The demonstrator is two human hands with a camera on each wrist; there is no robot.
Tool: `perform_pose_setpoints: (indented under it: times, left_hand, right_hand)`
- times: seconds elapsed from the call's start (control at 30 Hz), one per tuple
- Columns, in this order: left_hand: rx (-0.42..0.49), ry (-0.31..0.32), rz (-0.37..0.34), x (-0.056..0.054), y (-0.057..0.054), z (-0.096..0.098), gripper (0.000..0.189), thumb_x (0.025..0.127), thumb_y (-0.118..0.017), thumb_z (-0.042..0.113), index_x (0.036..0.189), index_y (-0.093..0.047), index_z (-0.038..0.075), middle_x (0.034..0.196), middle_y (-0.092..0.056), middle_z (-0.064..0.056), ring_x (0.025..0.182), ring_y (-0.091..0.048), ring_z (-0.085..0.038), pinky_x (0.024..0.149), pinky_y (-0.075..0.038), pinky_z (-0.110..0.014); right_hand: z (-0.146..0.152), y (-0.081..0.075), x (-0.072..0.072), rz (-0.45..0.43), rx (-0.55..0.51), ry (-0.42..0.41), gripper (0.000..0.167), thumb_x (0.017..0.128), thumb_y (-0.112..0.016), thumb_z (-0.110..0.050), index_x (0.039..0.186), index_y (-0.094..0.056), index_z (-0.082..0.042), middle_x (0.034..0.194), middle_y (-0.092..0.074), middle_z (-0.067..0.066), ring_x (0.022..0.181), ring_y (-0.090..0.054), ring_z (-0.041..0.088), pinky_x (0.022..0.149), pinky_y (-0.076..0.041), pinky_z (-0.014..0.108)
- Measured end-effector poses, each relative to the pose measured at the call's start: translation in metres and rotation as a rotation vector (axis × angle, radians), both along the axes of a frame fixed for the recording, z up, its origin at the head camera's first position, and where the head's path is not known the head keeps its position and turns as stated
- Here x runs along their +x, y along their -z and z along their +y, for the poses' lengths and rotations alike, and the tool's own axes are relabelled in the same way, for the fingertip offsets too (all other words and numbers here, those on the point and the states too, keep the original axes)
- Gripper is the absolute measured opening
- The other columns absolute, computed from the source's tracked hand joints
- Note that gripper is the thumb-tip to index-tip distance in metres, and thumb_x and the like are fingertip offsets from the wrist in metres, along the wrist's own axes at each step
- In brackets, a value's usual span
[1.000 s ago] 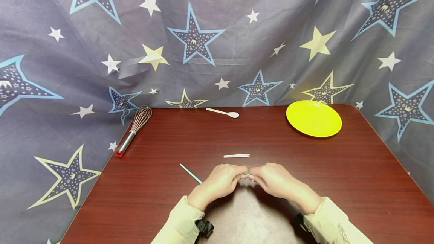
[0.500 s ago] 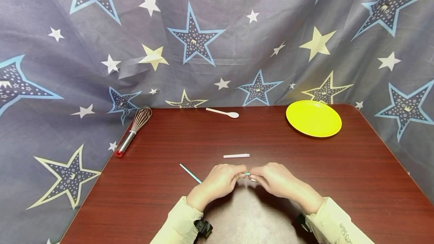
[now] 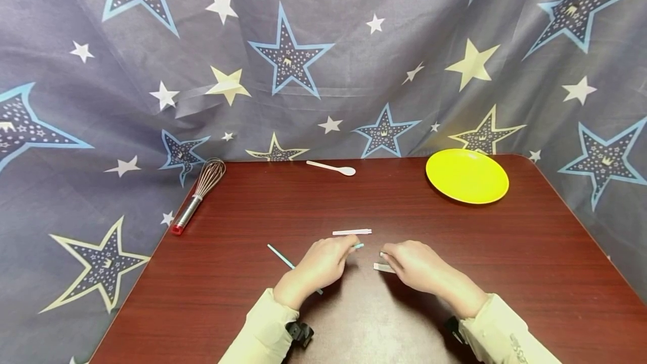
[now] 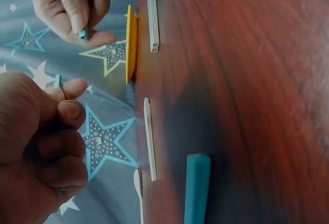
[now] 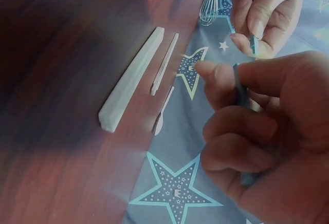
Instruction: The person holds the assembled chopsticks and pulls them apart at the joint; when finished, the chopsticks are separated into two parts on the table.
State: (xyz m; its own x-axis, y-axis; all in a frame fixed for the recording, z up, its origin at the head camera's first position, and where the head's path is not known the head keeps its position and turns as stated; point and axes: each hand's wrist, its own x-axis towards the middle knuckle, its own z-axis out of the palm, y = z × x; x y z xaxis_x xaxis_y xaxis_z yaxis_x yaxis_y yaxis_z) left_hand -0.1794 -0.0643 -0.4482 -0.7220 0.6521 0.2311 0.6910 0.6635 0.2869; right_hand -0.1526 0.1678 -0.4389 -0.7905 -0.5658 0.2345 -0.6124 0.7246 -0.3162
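Just above the table, my left hand [image 3: 320, 265] pinches a slim teal stick [image 3: 358, 246] between thumb and forefinger, its other fingers curled along it. Opposite, my right hand [image 3: 417, 265] grips another teal stick [image 5: 239, 82], mostly hidden by the fingers. A gap separates the two hands, and the stick tips point toward each other. Under the left wrist lies a third teal stick [image 3: 281, 256], partly covered. One white stick [image 3: 384, 267] lies beneath the right hand. A second white stick [image 3: 351, 232], notched at its right end, lies just beyond the left fingertips.
A white spoon [image 3: 346, 171] lies at the table's back edge. At the left edge is a wire whisk [image 3: 201, 190] with a metal handle. A yellow plate [image 3: 467, 177] sits at the back right. A star-patterned cloth [image 3: 354, 72] hangs behind the brown table [image 3: 531, 274].
The hands, earlier meeting at the teal pieces, have drawn apart; the left moved slightly left and away from the body. More of the white stick by the right hand and the teal stick shows.
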Motion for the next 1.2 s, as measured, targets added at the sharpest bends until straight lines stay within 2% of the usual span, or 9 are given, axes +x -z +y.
perform_pose_setpoints:
  times: [0.17, 0.23, 0.37, 0.47, 0.67, 0.8, 1.0, 1.2]
  left_hand:
    - [-0.033, -0.013, -0.003, -0.003, 0.0, -0.005, 0.019, 0.098, -0.049, 0.006, 0.115, -0.058, 0.011, 0.098, -0.067, -0.003, 0.085, -0.066, -0.02, 0.073, -0.052, -0.037]
    - [-0.03, -0.006, 0.001, -0.005, 0.001, -0.006, 0.023, 0.096, -0.049, 0.001, 0.117, -0.057, 0.009, 0.093, -0.063, -0.002, 0.082, -0.062, -0.017, 0.074, -0.051, -0.035]
    - [0.015, -0.002, -0.021, -0.008, 0.003, -0.009, 0.036, 0.092, -0.048, -0.009, 0.126, -0.052, 0.004, 0.082, -0.054, 0.002, 0.072, -0.052, -0.011, 0.071, -0.047, -0.03]
    - [0.046, -0.019, -0.034, -0.01, 0.003, -0.011, 0.041, 0.09, -0.05, -0.012, 0.128, -0.048, 0.003, 0.079, -0.055, 0.005, 0.068, -0.05, -0.01, 0.068, -0.047, -0.028]
    - [0.129, -0.059, -0.053, -0.016, 0.005, -0.015, 0.018, 0.094, -0.057, -0.002, 0.11, -0.054, 0.005, 0.079, -0.069, 0.005, 0.072, -0.065, -0.014, 0.069, -0.052, -0.032]
    - [0.19, -0.106, -0.094, -0.02, 0.005, -0.018, 0.003, 0.094, -0.061, 0.006, 0.097, -0.06, 0.007, 0.08, -0.073, 0.002, 0.076, -0.069, -0.014, 0.069, -0.053, -0.033]
    - [0.155, -0.208, -0.094, -0.022, 0.0, -0.019, 0.009, 0.094, -0.064, 0.021, 0.087, -0.061, 0.016, 0.069, -0.064, 0.01, 0.061, -0.058, -0.007, 0.059, -0.046, -0.03]
    - [0.148, -0.216, -0.106, -0.025, -0.001, -0.02, 0.009, 0.095, -0.063, 0.019, 0.088, -0.059, 0.016, 0.063, -0.054, 0.01, 0.054, -0.047, -0.008, 0.055, -0.041, -0.029]
  right_hand:
    - [0.004, 0.001, 0.0, 0.015, -0.023, 0.029, 0.006, 0.091, -0.063, -0.01, 0.091, -0.057, -0.012, 0.069, -0.053, -0.011, 0.059, -0.049, 0.007, 0.054, -0.044, 0.031]
    - [0.006, 0.001, 0.0, 0.015, -0.036, 0.034, 0.011, 0.089, -0.064, -0.006, 0.098, -0.057, -0.01, 0.074, -0.058, -0.008, 0.062, -0.053, 0.008, 0.057, -0.047, 0.033]
    - [0.01, 0.003, -0.002, 0.01, -0.074, 0.024, 0.025, 0.081, -0.065, 0.002, 0.101, -0.053, -0.007, 0.079, -0.061, -0.002, 0.065, -0.056, 0.012, 0.061, -0.049, 0.034]
    - [0.013, 0.004, -0.002, 0.016, -0.095, 0.018, 0.031, 0.077, -0.067, 0.007, 0.101, -0.052, -0.006, 0.079, -0.061, 0.0, 0.066, -0.056, 0.014, 0.061, -0.049, 0.034]
    - [0.015, 0.006, -0.002, 0.044, -0.117, 0.02, 0.029, 0.081, -0.065, 0.009, 0.101, -0.051, -0.006, 0.08, -0.063, 0.001, 0.065, -0.057, 0.012, 0.059, -0.047, 0.029]
    - [0.016, 0.006, -0.001, 0.056, -0.12, 0.064, 0.028, 0.083, -0.066, 0.007, 0.102, -0.052, -0.007, 0.076, -0.064, 0.001, 0.061, -0.055, 0.012, 0.057, -0.046, 0.028]
    - [0.017, 0.005, -0.001, 0.091, -0.121, 0.112, 0.028, 0.079, -0.07, 0.007, 0.093, -0.053, -0.01, 0.068, -0.059, -0.004, 0.055, -0.05, 0.012, 0.053, -0.043, 0.028]
    - [0.018, 0.008, -0.006, 0.102, -0.127, 0.169, 0.027, 0.075, -0.07, 0.008, 0.089, -0.062, -0.014, 0.069, -0.059, -0.009, 0.056, -0.047, 0.009, 0.053, -0.042, 0.029]
